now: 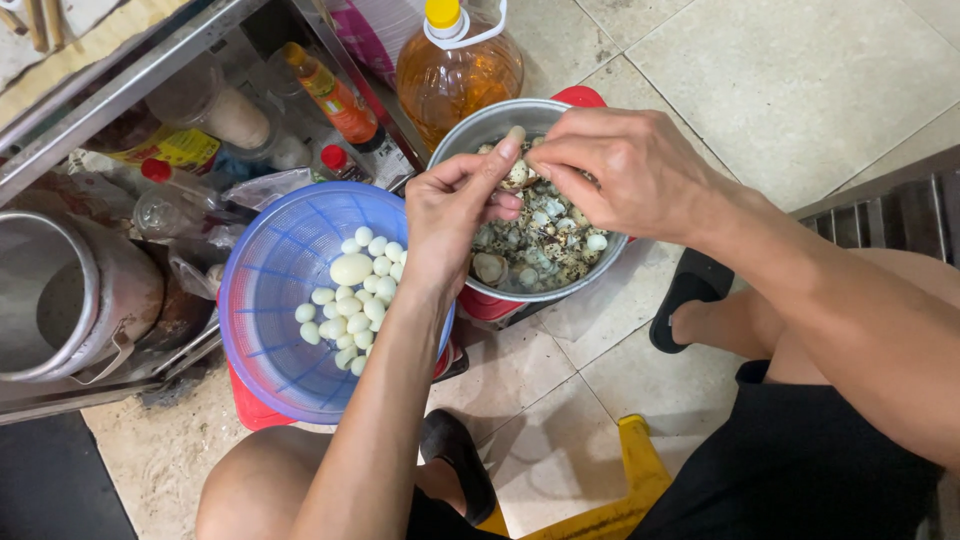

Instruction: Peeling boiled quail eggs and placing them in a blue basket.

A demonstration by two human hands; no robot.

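Note:
My left hand (455, 205) and my right hand (625, 165) meet over a metal bowl (480, 130) and together pinch one small speckled egg (516, 176). The bowl holds several speckled eggs and bits of broken shell (545, 245). Left of it stands a blue plastic colander (262, 330) holding several peeled white eggs (352, 300), one of them larger than the rest. My left forearm crosses the colander's right rim.
A big bottle of amber oil (455, 70) with a yellow cap stands behind the bowl. Sauce bottles (325, 95) and jars fill a low metal shelf at the back left. A large steel pot (60, 300) sits far left. Black sandals (690, 290) rest on the tiled floor.

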